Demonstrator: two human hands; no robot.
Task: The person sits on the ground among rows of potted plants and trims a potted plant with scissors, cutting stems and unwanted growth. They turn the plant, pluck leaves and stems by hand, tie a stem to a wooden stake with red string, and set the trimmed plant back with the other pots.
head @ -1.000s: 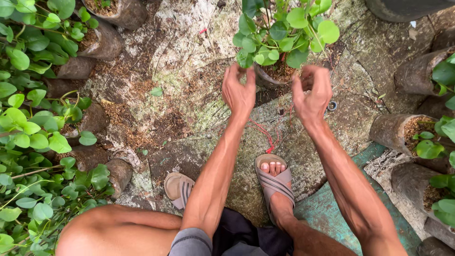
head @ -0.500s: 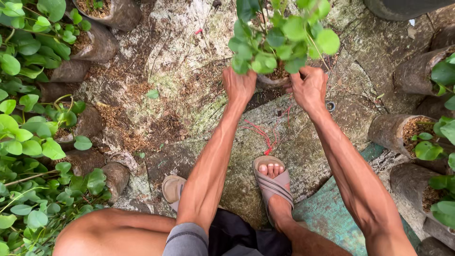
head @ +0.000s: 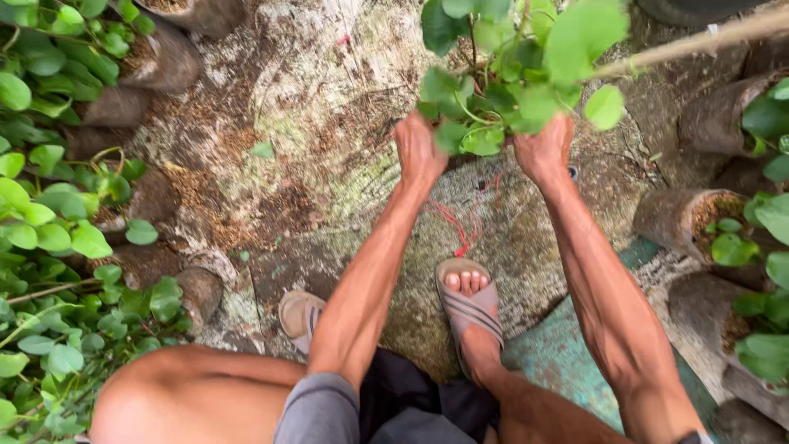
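Green-leaved plant [head: 509, 74] sits low between left hand [head: 417, 152] and right hand [head: 544, 152], both apparently clasped on its hidden pot, a gripping step; lifting likely calls for even two-sided support.

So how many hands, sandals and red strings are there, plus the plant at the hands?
Hands: 2, left hand and right hand
Sandals: 2, left sandal and right sandal
Red string: 1
Plant at the hands: 1
Total: 6
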